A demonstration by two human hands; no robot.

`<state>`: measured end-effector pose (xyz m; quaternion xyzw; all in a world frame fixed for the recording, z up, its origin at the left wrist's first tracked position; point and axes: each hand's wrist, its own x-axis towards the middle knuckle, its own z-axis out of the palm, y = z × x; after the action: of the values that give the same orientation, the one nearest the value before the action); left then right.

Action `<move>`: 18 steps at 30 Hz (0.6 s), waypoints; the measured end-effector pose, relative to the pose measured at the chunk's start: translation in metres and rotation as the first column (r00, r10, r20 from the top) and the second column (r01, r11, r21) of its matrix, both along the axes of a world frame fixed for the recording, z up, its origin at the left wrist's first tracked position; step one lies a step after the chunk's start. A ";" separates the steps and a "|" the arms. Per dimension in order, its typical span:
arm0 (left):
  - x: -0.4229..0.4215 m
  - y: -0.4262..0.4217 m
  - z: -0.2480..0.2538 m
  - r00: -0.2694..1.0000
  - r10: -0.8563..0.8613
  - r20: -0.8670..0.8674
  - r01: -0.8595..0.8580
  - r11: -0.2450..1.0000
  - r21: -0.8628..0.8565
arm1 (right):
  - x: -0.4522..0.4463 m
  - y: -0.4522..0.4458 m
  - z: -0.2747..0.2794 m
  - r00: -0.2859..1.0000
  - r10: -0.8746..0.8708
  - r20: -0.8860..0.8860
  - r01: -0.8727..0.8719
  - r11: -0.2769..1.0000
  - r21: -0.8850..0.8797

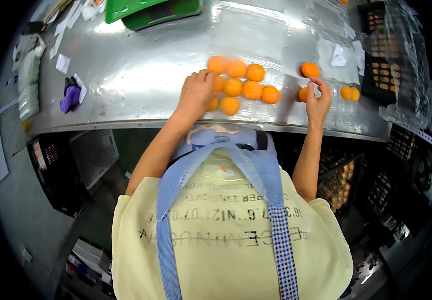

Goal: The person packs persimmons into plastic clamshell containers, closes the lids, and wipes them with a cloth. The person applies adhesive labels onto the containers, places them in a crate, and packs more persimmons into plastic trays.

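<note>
Several oranges point(233, 87) sit in rough rows in what looks like a clear plastic tray on the metal table. At the left end of these rows is my left hand point(196, 92), back up, its fingers bent around an orange point(218, 83) that they partly cover. The upper-left orange point(217, 64) is slightly blurred. To the right, my right hand point(318, 101) has its thumb and forefinger apart. An orange point(310, 70) lies just beyond those fingertips. Another orange point(303, 94) shows beside the hand, partly hidden by it.
Clear plastic packaging point(248, 32) lies across the metal table point(141, 85). A green tray point(161, 14) stands at the back. Two smaller orange fruits point(346, 93) lie at right, near black crates point(380, 75). A purple item point(70, 97) lies at left. Crates stand below the table.
</note>
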<state>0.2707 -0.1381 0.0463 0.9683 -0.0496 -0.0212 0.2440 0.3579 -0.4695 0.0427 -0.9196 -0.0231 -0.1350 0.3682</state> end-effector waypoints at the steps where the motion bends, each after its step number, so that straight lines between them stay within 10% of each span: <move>1: 0.000 0.001 -0.001 1.000 0.008 0.008 -0.007 1.000 -0.019 | 0.000 -0.013 -0.001 0.999 -0.043 -0.003 0.043 0.999 -0.005; 7: 0.001 0.010 0.001 0.991 0.095 -0.093 -0.116 0.956 -0.269 | -0.008 -0.076 -0.003 0.921 -0.107 -0.375 0.102 0.994 -0.034; 15: -0.016 0.025 -0.033 0.913 0.367 -0.178 -0.407 0.787 -0.464 | -0.022 -0.042 -0.014 0.970 0.079 -0.232 -0.157 0.926 -0.344; 18: -0.020 0.031 -0.052 0.805 0.295 -0.514 -0.580 0.572 -0.580 | -0.024 -0.036 -0.014 0.959 0.022 -0.283 0.014 0.992 0.122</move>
<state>0.2505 -0.1076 -0.0058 0.7539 0.2377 -0.1156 0.6015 0.3339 -0.5053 0.0288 -0.9050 0.0364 -0.0021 0.4237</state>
